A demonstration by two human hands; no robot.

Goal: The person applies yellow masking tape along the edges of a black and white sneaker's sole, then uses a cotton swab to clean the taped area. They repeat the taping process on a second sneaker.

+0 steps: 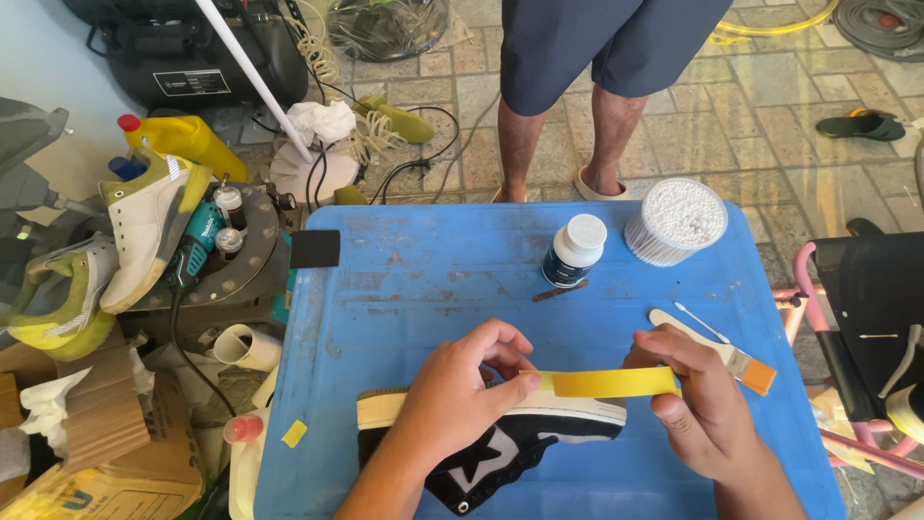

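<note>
Head view looks down on a blue plastic table (433, 279) that fills the middle of the frame. At lower centre, the left hand (457, 400) is curled, thumb and forefinger pinched on one end of a strip of yellow tape (606, 382). The right hand (698, 395), at lower right, grips the other end between thumb and fingers, so the strip runs taut and level between both hands. Just beneath the tape lies a black sneaker (500, 448) with a white sole, on its side on the table; the left hand rests over its middle.

Right of centre, beside the right hand, a flat brush (717, 349) with orange bristles lies on the table, a cotton swab (701, 322) near it. Toward the upper middle stand a dark bottle (574, 252) with a white cap and a round tub of cotton swabs (676, 221). A black square pad (315, 248) sits at the table's upper left corner. Another person's bare legs (568, 125) stand at the top of the frame. White and yellow shoes (144, 231) pile at the left edge.
</note>
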